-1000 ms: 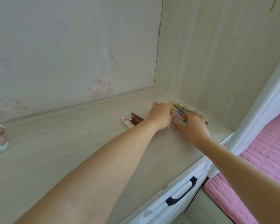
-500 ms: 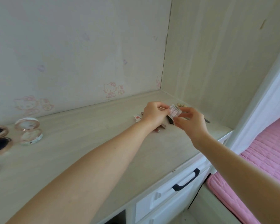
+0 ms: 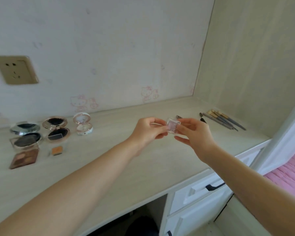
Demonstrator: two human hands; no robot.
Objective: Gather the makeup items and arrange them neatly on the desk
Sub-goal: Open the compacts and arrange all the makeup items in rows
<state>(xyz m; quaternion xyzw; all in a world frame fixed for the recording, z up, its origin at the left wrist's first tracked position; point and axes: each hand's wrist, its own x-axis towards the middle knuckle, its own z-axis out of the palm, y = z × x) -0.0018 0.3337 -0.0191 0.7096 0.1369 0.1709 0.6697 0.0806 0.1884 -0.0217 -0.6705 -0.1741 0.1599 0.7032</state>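
Note:
A small clear square case [image 3: 173, 125] with pink powder inside hangs above the middle of the desk [image 3: 109, 160]. My left hand [image 3: 147, 132] pinches its left side and my right hand [image 3: 195, 135] pinches its right side. Several makeup brushes [image 3: 223, 120] lie in a row at the desk's right end. At the left stand three open round compacts: a silver one [image 3: 25, 133], a rose-gold one [image 3: 56, 129] and a white one [image 3: 83, 124]. In front of them lie a brown eyeshadow palette [image 3: 24, 158] and a small orange pan [image 3: 57, 150].
A wall socket [image 3: 15, 69] sits on the back wall at the left. White drawers with dark handles [image 3: 215, 186] are under the desk's right part, an open knee space under the middle. A pink bed [image 3: 289, 174] lies to the right.
Both hands lifted the clear pink case off the desk by the brushes and carried it left toward the middle. The view swung left, bringing the compacts and socket into sight.

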